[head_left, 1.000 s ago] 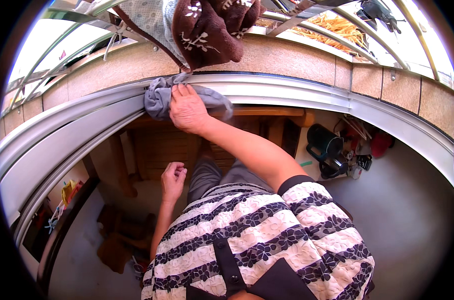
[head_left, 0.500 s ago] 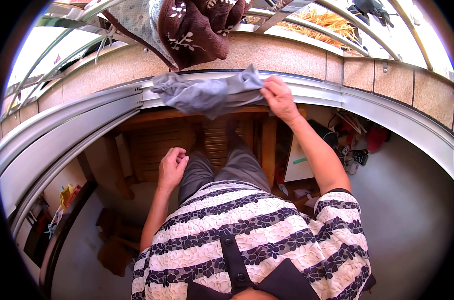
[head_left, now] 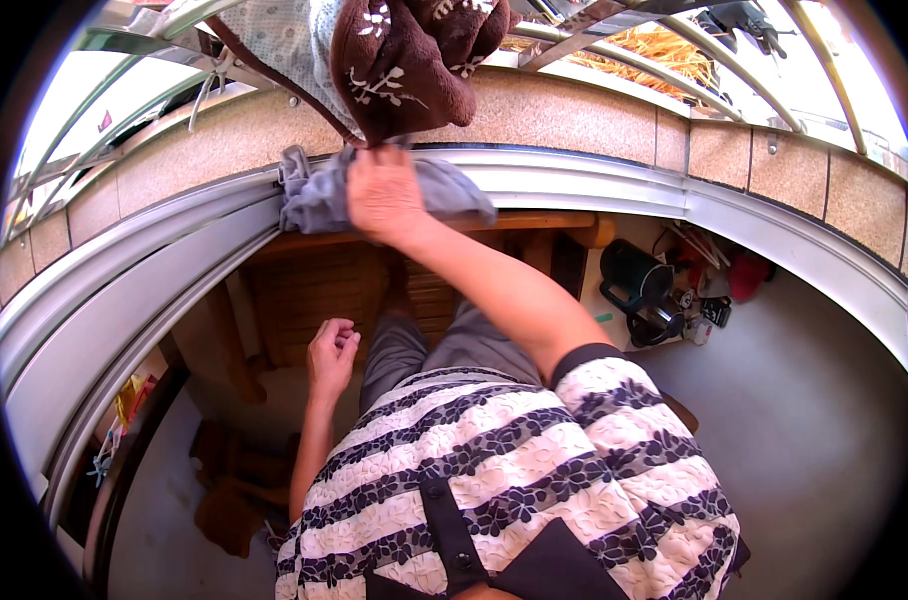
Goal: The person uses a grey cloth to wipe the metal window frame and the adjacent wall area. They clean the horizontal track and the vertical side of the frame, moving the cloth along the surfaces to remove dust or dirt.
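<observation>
If twelve o'clock is straight ahead of the person, the white window rail [head_left: 574,185] sweeps the whole far side, from about nine round to three. The person in the striped shirt [head_left: 494,470] leans toward it from where I stand watching. A wooden bench [head_left: 319,295] lies below the rail, its slats showing at about eleven. Beyond the rail, just short of twelve, a brown blanket [head_left: 404,85] hangs low. Under its lower tip, at half past eleven, a grey cloth [head_left: 314,200] lies bunched across the rail, drooping over the near edge. The right hand [head_left: 384,195] is wrapped over it, palm down, gripping it against the metal; blur hides the fingertips. At ten, the left hand [head_left: 332,355] hangs with loosely curled fingers, holding nothing.

To work that cloth well, I'd fold it into a firm pad, since so loose a bundle may skip over the grooves. Even pressure, with fingertips following each channel, should serve better than a quick swipe. I'd keep the knuckles clear of the blanket, and perhaps use the free hand to steady the body during the reach.
</observation>
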Available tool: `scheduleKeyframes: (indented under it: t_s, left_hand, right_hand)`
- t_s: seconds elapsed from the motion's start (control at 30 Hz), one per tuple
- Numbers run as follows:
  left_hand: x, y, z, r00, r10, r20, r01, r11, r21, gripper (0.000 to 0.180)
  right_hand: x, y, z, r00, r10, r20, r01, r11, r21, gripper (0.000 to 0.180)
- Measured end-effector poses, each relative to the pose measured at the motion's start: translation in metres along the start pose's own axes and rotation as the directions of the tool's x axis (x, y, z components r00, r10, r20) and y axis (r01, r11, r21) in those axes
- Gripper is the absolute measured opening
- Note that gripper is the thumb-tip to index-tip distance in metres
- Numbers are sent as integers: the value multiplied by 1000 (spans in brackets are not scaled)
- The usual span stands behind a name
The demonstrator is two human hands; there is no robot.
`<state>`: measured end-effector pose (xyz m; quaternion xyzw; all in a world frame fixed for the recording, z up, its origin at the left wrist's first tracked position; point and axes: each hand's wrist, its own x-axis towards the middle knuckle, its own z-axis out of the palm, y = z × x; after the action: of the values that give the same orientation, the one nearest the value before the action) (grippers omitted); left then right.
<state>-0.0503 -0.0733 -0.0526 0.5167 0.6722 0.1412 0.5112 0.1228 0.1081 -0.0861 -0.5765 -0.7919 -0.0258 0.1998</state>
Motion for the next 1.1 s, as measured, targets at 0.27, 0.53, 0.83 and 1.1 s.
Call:
scheduleKeyframes:
  t_s: [0.27, 0.53, 0.83, 1.1]
  left_hand:
    - [9, 6, -7, 998, 39, 59, -45, 993, 107, 17]
    - [26, 26, 2, 990, 66, 123, -76, 994, 79, 16]
    - [18, 10, 3, 994, 44, 97, -53, 995, 86, 17]
    - [-8, -5, -5, 1000, -18, 11, 18, 998, 63, 18]
  right_hand:
    - [3, 28, 4, 993, -76, 86, 41, 937, 348, 16]
    - [-78, 204, -74, 984, 177, -3, -167, 933, 317, 15]
    - [-41, 202, -13, 820, 445, -361, -555, 773, -308, 35]
    - [44, 36, 24, 963, 263, -55, -229, 912, 341, 39]
